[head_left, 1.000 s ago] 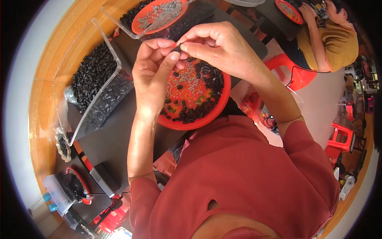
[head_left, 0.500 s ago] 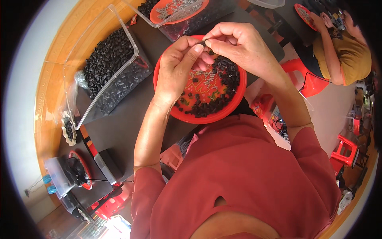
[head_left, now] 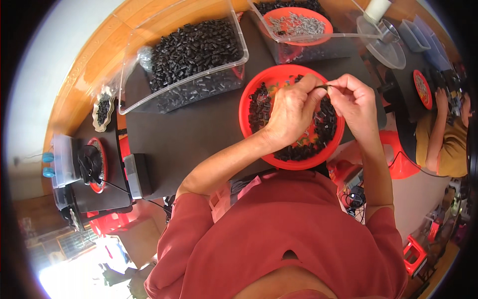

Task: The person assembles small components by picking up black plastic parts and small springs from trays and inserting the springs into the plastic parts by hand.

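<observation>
My left hand (head_left: 293, 107) and my right hand (head_left: 354, 102) meet over the far right part of a round red tray (head_left: 243, 113). Both are closed, fingertips pinched at a small dark piece (head_left: 322, 86) between them. Its exact kind is too small to make out. Beneath my hands, many short black plastic parts (head_left: 298, 151) lie in a ring along the tray's inside. My left hand hides much of the tray's middle.
A clear bin (head_left: 199, 82) full of black parts stands at the far left of the dark table (head_left: 164, 149). Another clear bin (head_left: 318, 52) carries a red plate (head_left: 271, 36) of small silvery pieces. A co-worker (head_left: 445, 139) works at the right, near red stools (head_left: 398, 154).
The whole view has turned, so bins and tray appear farther right. My hands, still pinched together, have moved from the tray's far left part to its far right part.
</observation>
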Available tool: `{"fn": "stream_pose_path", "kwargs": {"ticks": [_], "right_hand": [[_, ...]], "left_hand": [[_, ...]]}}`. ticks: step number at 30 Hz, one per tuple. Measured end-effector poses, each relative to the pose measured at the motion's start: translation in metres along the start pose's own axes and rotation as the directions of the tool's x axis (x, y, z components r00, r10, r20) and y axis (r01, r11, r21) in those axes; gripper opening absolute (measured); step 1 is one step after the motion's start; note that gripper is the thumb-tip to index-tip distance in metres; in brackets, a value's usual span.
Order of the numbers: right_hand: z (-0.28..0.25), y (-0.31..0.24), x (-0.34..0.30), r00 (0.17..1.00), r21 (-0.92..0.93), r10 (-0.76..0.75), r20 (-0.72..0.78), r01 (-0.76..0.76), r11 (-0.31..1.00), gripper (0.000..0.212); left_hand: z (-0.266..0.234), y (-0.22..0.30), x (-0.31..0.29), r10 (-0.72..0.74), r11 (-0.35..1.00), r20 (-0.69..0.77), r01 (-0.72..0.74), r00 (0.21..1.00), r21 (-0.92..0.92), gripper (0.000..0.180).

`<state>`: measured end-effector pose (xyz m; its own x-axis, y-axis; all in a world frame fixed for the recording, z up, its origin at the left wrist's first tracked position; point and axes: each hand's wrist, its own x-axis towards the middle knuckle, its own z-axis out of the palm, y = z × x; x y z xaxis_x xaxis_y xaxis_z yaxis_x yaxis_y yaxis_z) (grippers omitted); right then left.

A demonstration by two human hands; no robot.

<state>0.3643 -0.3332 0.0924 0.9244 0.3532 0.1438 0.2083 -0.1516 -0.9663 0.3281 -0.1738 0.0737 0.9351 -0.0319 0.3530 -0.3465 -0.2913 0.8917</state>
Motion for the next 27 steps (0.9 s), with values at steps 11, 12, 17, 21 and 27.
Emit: {"fn": "stream_pose_path", "kwargs": {"ticks": [11, 12, 17, 21, 27], "right_hand": [[-0.005, -0.016, 0.005, 0.996, -0.012, -0.032, 0.086, 0.033, 0.999, 0.012], [-0.008, -0.016, 0.003, 0.998, -0.021, -0.023, 0.064, 0.025, 0.999, 0.012], [-0.001, -0.021, 0.006, 0.993, 0.048, -0.064, 0.104, 0.060, 0.997, 0.013], [-0.009, -0.023, 0.009, 0.987, 0.023, -0.071, 0.142, 0.068, 0.997, 0.012], [-0.039, -0.017, 0.022, 0.927, 0.099, 0.015, 0.374, -0.056, 0.994, 0.013]], "left_hand": [[-0.011, -0.005, 0.010, -0.095, 0.968, 0.158, 0.128, 0.983, -0.216, 0.010], [-0.012, 0.000, 0.009, -0.108, 0.976, 0.183, 0.138, 0.977, -0.166, 0.012], [-0.010, 0.001, 0.007, 0.129, 0.982, 0.004, -0.128, 0.992, 0.141, 0.008], [-0.013, 0.001, 0.009, 0.077, 0.995, 0.049, -0.080, 0.996, 0.063, 0.009], [-0.010, 0.005, 0.004, 0.074, 0.980, 0.162, -0.041, 0.984, -0.196, 0.009]]}}
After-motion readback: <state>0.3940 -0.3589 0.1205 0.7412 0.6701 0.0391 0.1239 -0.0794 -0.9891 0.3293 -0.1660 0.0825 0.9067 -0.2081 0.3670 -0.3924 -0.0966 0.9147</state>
